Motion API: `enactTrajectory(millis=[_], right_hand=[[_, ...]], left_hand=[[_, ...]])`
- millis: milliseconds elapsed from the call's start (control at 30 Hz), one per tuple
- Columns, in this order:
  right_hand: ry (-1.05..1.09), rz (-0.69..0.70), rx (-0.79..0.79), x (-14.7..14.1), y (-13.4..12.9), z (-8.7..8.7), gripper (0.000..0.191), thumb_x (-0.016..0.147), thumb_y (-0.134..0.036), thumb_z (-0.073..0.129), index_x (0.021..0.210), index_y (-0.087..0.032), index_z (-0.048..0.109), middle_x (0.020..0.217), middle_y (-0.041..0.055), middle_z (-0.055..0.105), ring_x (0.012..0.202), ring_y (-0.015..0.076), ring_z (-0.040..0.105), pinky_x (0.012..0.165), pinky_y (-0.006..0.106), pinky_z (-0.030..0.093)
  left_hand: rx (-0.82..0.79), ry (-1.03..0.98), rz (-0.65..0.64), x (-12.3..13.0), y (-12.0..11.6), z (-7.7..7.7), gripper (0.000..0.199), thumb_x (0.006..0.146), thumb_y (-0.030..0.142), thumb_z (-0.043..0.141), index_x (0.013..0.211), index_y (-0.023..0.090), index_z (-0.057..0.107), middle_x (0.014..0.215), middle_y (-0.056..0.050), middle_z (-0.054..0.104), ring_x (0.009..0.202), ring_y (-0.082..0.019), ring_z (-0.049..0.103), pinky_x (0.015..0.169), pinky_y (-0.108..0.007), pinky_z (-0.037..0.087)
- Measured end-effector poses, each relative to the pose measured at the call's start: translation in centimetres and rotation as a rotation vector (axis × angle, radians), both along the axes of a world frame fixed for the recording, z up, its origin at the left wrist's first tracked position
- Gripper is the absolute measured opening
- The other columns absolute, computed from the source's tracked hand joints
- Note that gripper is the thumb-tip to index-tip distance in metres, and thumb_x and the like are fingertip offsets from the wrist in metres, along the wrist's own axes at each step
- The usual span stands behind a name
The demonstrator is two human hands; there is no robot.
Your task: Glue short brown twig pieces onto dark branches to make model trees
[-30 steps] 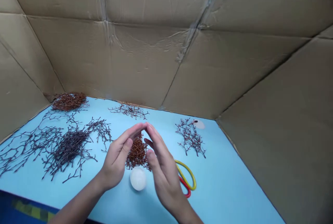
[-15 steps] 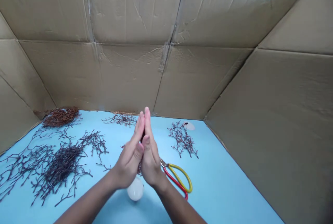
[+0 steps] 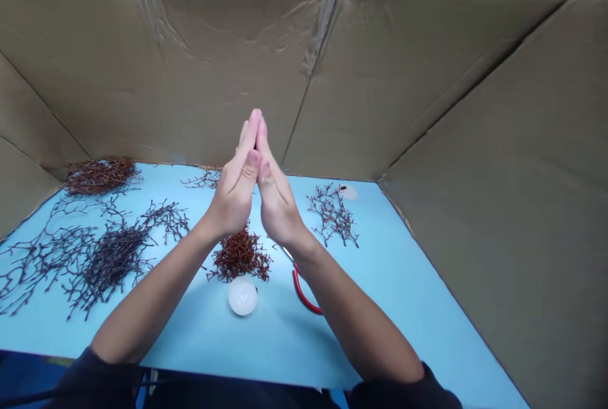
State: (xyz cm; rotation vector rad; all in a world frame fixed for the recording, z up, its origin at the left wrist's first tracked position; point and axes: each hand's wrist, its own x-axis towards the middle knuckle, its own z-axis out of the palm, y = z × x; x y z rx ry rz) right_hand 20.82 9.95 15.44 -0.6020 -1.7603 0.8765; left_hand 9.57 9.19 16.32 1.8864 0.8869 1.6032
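My left hand point(image 3: 234, 190) and my right hand point(image 3: 277, 197) meet in the middle, raised above the table, fingers stretched out and pointing away from me. Their fingertips and thumbs touch, and nothing shows between the palms. Below them lies a heap of short reddish-brown twig pieces point(image 3: 240, 254). Just in front of that heap sits a round white translucent object point(image 3: 242, 296). Scissors with a red handle point(image 3: 304, 294) lie partly hidden behind my right forearm.
Dark branching twigs point(image 3: 111, 257) spread over the left side, with a brown twig bundle point(image 3: 101, 175) behind. More twigs point(image 3: 333, 214) and a small whitish piece point(image 3: 349, 192) lie right. Cardboard walls point(image 3: 228, 80) enclose the blue tabletop point(image 3: 403, 308).
The view has tipped downward, bringing the table's near edge into sight. My joined hands have risen away from the table, uncovering the reddish-brown heap; my right forearm now covers the scissors' yellow handle.
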Motion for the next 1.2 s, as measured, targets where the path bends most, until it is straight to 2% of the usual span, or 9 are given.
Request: enactTrajectory(millis=[133,267,433,533,700,800,967,1067,1200], right_hand=[[0.017,-0.058,-0.006,-0.3,0.3,-0.4,0.077,0.11,-0.076,0.021,0.177,-0.039,0.018,0.184,-0.0102,0.024,0.173,0.0187,0.011,0.143,0.045,0.012],[0.038,-0.034,-0.029,-0.5,1.0,-0.8,0.079,0.109,-0.078,0.026,0.176,-0.038,0.021,0.184,-0.0127,0.02,0.174,0.0182,0.009,0.143,0.042,0.007],[-0.001,-0.095,-0.048,-1.0,3.0,-0.5,0.092,0.102,-0.087,0.008,0.177,-0.035,0.019,0.183,-0.0143,0.024,0.174,0.0219,0.002,0.143,0.047,0.006],[-0.001,-0.004,-0.071,-1.4,4.3,-1.0,0.096,0.102,-0.089,0.015,0.176,-0.028,0.022,0.184,-0.0132,0.02,0.173,0.0175,0.009,0.143,0.039,0.009],[-0.022,-0.044,-0.12,-1.7,5.2,-2.1,0.101,0.099,-0.091,0.008,0.175,-0.027,0.021,0.184,-0.0153,0.017,0.172,0.013,0.012,0.143,0.034,0.009],[-0.007,0.004,-0.136,-2.3,5.2,-2.7,0.099,0.099,-0.091,0.009,0.177,-0.029,0.013,0.184,-0.0177,0.013,0.173,0.0145,0.01,0.143,0.037,0.015],[0.022,-0.036,-0.137,-2.8,5.7,-2.8,0.086,0.105,-0.081,0.003,0.176,-0.031,0.001,0.182,-0.0242,0.0,0.171,0.0049,0.005,0.139,0.024,0.009],[-0.01,0.038,-0.169,-2.5,5.5,-2.5,0.086,0.11,-0.075,0.018,0.177,-0.021,0.012,0.185,-0.0132,0.006,0.172,0.0108,0.008,0.14,0.031,0.017],[-0.006,0.023,-0.152,-1.9,6.0,-2.3,0.084,0.11,-0.076,0.015,0.177,-0.025,0.012,0.184,-0.0163,0.012,0.172,0.0114,0.01,0.14,0.03,0.015]], left_hand=[[-0.06,0.019,-0.034,0.1,1.0,-0.5,0.07,0.109,0.07,0.036,0.169,0.035,0.041,0.184,0.003,0.027,0.173,-0.029,0.007,0.142,-0.049,0.012],[-0.071,0.005,-0.012,0.5,1.7,-2.1,0.066,0.111,0.067,0.032,0.17,0.038,0.039,0.182,0.007,0.03,0.173,-0.023,0.011,0.143,-0.042,0.014],[-0.13,0.059,0.023,0.4,2.7,-3.3,0.08,0.11,0.072,0.029,0.174,0.023,0.03,0.185,0.003,0.018,0.173,-0.021,0.008,0.143,-0.039,0.009],[-0.113,0.012,0.078,0.0,4.3,-3.7,0.082,0.11,0.073,0.025,0.175,0.023,0.025,0.185,0.001,0.019,0.173,-0.02,0.011,0.142,-0.037,0.01],[-0.13,0.017,0.037,-0.6,4.9,-3.2,0.084,0.103,0.083,0.029,0.174,0.037,0.029,0.184,0.007,0.023,0.173,-0.03,0.003,0.142,-0.051,0.008],[-0.161,0.009,0.055,-1.0,4.4,-2.0,0.077,0.102,0.081,0.034,0.17,0.045,0.038,0.183,0.013,0.024,0.173,-0.025,0.0,0.142,-0.042,0.007],[-0.162,0.039,0.047,-1.4,5.0,-1.7,0.076,0.105,0.077,0.039,0.171,0.038,0.038,0.183,0.009,0.026,0.173,-0.03,0.003,0.142,-0.05,0.009],[-0.169,0.012,0.038,-1.9,6.0,-2.2,0.074,0.105,0.077,0.038,0.168,0.039,0.043,0.182,0.008,0.03,0.172,-0.027,0.008,0.142,-0.043,0.012],[-0.161,0.032,0.02,-2.1,6.3,-2.4,0.078,0.108,0.076,0.035,0.172,0.032,0.037,0.183,0.005,0.025,0.173,-0.029,0.009,0.141,-0.048,0.012]])
